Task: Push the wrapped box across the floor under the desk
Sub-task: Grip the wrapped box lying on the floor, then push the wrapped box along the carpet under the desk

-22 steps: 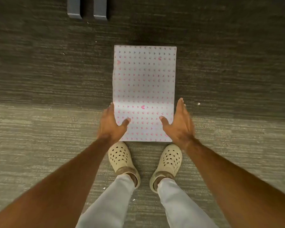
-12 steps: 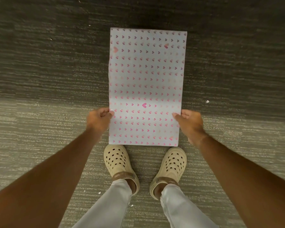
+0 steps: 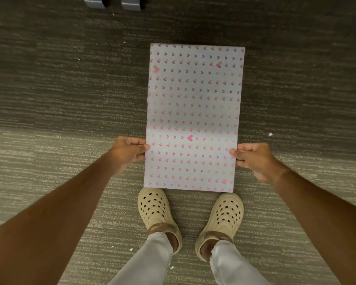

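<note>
1. Hands first: your left hand (image 3: 130,150) and right hand (image 3: 253,158) are each closed on a long side edge of the wrapped box (image 3: 193,118), near its close end, thumbs on the top face and fingers curled underneath or along the sides.

2. Wrapped box: a flat rectangle in pale paper printed with rows of small pink hearts. It lies lengthwise away from you, its near edge just above the toes of your cream perforated clogs (image 3: 154,206). Whether that near end rests on the carpet or is slightly lifted cannot be told.

3. Risks, as a judgement: gripping the sides invites lifting rather than sliding. Uneven pressure from one hand could skew the box off line. Carpet friction could drag or tear the paper underneath, and thumbs pressing hard could crease the top.

4. Floor: grey ribbed carpet (image 3: 49,182), lighter where you stand and much darker in a shadowed band beyond the middle of the box, probably the desk's shade. Small pale crumbs dot it.

5. Room: two dark grey furniture feet (image 3: 113,2) sit at the top edge, to the left of the box's path and well apart from it.
</note>
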`<action>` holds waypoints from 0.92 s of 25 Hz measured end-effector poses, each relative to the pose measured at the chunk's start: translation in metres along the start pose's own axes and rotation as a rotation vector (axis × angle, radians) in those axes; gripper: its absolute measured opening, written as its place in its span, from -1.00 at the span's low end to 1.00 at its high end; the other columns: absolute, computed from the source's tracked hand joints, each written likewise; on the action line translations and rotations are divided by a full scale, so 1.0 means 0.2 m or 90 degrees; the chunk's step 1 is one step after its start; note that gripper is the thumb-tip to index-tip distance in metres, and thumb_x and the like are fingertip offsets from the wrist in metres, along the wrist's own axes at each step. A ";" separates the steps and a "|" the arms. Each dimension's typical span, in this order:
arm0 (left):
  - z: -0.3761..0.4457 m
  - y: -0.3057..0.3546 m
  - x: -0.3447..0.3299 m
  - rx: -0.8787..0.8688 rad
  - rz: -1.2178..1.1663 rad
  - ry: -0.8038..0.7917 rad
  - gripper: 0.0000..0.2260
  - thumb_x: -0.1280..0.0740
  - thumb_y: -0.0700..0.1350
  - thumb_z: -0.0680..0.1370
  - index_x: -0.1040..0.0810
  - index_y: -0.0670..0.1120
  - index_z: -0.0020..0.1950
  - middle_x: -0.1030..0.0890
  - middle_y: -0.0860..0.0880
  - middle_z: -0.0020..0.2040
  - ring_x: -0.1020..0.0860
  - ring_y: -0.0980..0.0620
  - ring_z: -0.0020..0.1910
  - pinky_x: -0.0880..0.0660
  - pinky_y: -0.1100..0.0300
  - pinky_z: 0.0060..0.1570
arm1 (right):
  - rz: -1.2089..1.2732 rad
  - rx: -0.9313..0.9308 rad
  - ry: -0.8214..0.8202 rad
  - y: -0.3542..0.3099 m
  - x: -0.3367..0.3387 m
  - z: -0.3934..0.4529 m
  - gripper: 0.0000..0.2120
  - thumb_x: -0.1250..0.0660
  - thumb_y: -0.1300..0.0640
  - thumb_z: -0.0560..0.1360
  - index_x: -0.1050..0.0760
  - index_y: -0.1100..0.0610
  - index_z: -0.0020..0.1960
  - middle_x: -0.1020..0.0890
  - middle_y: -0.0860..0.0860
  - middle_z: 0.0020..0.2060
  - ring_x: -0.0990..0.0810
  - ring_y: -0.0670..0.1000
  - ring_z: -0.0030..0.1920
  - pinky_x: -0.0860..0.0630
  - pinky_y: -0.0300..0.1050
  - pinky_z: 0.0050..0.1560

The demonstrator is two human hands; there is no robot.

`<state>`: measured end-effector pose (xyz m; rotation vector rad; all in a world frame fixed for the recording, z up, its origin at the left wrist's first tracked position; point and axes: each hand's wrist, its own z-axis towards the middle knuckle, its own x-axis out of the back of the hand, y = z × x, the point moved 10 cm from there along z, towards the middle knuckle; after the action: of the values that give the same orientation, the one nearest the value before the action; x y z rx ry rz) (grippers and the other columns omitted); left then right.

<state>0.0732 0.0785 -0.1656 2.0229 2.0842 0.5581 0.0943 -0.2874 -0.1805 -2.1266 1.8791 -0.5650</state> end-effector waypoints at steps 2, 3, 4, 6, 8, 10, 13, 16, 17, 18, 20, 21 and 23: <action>0.00 0.00 0.00 0.000 0.001 -0.002 -0.88 -0.34 -0.36 0.51 -0.58 -0.27 0.03 -0.65 -0.08 -0.14 -0.68 0.11 -0.28 -0.61 0.33 -0.32 | 0.007 -0.010 -0.013 0.00 0.00 0.00 -0.74 -0.44 0.32 0.43 -0.57 0.31 0.11 -0.71 0.09 -0.03 -0.71 0.03 -0.04 -0.63 -0.05 0.02; 0.00 0.00 0.01 -0.001 0.003 -0.004 -0.86 -0.34 -0.36 0.51 -0.57 -0.29 0.06 -0.66 -0.09 -0.11 -0.68 0.10 -0.25 -0.61 0.33 -0.31 | 0.006 -0.014 -0.022 -0.01 0.01 0.00 -0.72 -0.45 0.33 0.43 -0.57 0.32 0.12 -0.71 0.10 -0.03 -0.71 0.02 -0.04 -0.64 -0.07 -0.01; 0.00 0.01 0.01 -0.003 0.003 -0.007 -0.84 -0.34 -0.36 0.52 -0.57 -0.31 0.09 -0.66 -0.11 -0.08 -0.68 0.09 -0.22 -0.61 0.33 -0.29 | 0.000 -0.019 -0.031 -0.02 0.01 0.00 -0.71 -0.45 0.33 0.42 -0.57 0.33 0.14 -0.71 0.11 -0.02 -0.71 0.02 -0.03 -0.65 -0.09 -0.03; -0.02 0.03 0.02 -0.007 0.005 -0.016 -0.81 -0.33 -0.36 0.53 -0.56 -0.33 0.13 -0.67 -0.14 -0.04 -0.68 0.08 -0.21 -0.63 0.31 -0.26 | -0.014 -0.028 -0.047 -0.05 0.01 -0.01 -0.70 -0.45 0.33 0.41 -0.58 0.33 0.14 -0.71 0.14 0.02 -0.71 0.04 0.00 -0.65 -0.09 -0.04; -0.05 0.05 0.03 -0.009 0.012 -0.026 -0.78 -0.33 -0.35 0.53 -0.56 -0.36 0.16 -0.67 -0.19 0.00 -0.68 0.03 -0.16 -0.64 0.27 -0.21 | -0.022 -0.033 -0.054 -0.09 0.01 -0.04 -0.73 -0.46 0.34 0.40 -0.60 0.32 0.10 -0.71 0.15 0.01 -0.71 0.04 -0.02 -0.65 -0.11 -0.08; -0.09 0.09 0.06 -0.009 0.023 -0.032 -0.78 -0.33 -0.35 0.53 -0.57 -0.37 0.16 -0.68 -0.20 0.01 -0.67 0.02 -0.15 -0.64 0.26 -0.21 | -0.026 -0.036 -0.057 -0.13 0.01 -0.09 -0.77 -0.46 0.34 0.40 -0.62 0.31 0.05 -0.72 0.16 -0.01 -0.72 0.04 -0.04 -0.66 -0.12 -0.13; -0.16 0.16 0.10 -0.010 0.018 -0.037 -0.82 -0.33 -0.35 0.53 -0.61 -0.34 0.11 -0.69 -0.17 -0.01 -0.68 0.04 -0.16 -0.65 0.25 -0.21 | -0.025 -0.039 -0.074 -0.21 -0.01 -0.17 -0.78 -0.46 0.35 0.40 -0.62 0.33 0.04 -0.73 0.16 -0.03 -0.73 0.04 -0.07 -0.65 -0.14 -0.21; -0.19 0.29 0.15 -0.025 0.019 -0.041 -0.88 -0.34 -0.32 0.53 -0.65 -0.26 0.01 -0.70 -0.15 0.00 -0.69 0.05 -0.13 -0.65 0.17 -0.06 | -0.020 -0.041 -0.082 -0.31 -0.04 -0.23 -0.76 -0.45 0.35 0.40 -0.61 0.35 0.06 -0.73 0.17 -0.02 -0.72 0.06 -0.04 -0.65 -0.13 -0.20; -0.20 0.34 0.18 -0.032 0.025 -0.038 -0.89 -0.35 -0.32 0.53 -0.65 -0.24 0.00 -0.70 -0.15 0.01 -0.68 0.03 -0.09 -0.64 0.14 -0.02 | -0.018 -0.035 -0.080 -0.35 -0.05 -0.25 -0.76 -0.45 0.35 0.41 -0.61 0.35 0.07 -0.72 0.17 -0.02 -0.71 0.06 -0.03 -0.65 -0.13 -0.20; -0.21 0.39 0.20 -0.038 0.033 -0.034 -0.89 -0.35 -0.32 0.53 -0.65 -0.25 0.00 -0.69 -0.15 0.02 -0.67 0.01 -0.04 -0.62 0.12 -0.01 | -0.016 -0.026 -0.075 -0.40 -0.06 -0.27 -0.77 -0.44 0.35 0.42 -0.61 0.36 0.07 -0.72 0.17 -0.02 -0.71 0.05 -0.03 -0.65 -0.14 -0.20; -0.21 0.49 0.22 -0.046 0.039 -0.031 -0.86 -0.36 -0.31 0.52 -0.63 -0.28 0.06 -0.68 -0.18 0.06 -0.65 -0.05 0.05 -0.58 0.09 0.05 | -0.013 -0.013 -0.066 -0.49 -0.06 -0.30 -0.82 -0.42 0.36 0.44 -0.61 0.34 0.04 -0.72 0.16 -0.03 -0.71 0.02 -0.06 -0.65 -0.17 -0.22; -0.21 0.55 0.22 -0.052 0.037 -0.033 -0.82 -0.37 -0.30 0.52 -0.61 -0.29 0.10 -0.67 -0.18 0.08 -0.64 -0.06 0.07 -0.57 0.07 0.09 | -0.012 -0.005 -0.063 -0.55 -0.05 -0.32 -0.84 -0.41 0.35 0.45 -0.62 0.32 0.03 -0.72 0.14 -0.03 -0.71 0.00 -0.08 -0.65 -0.18 -0.23; -0.20 0.68 0.19 -0.072 0.042 -0.038 -0.84 -0.37 -0.30 0.52 -0.61 -0.27 0.09 -0.68 -0.14 0.07 -0.65 -0.04 0.06 -0.58 0.07 0.10 | -0.026 0.015 -0.056 -0.69 -0.02 -0.32 -0.82 -0.42 0.31 0.42 -0.62 0.27 0.03 -0.74 0.10 -0.05 -0.72 -0.01 -0.08 -0.65 -0.16 -0.19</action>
<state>0.1818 0.1114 -0.0713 2.0251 1.9134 0.6034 0.1884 -0.2589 -0.0638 -2.1424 1.7776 -0.4908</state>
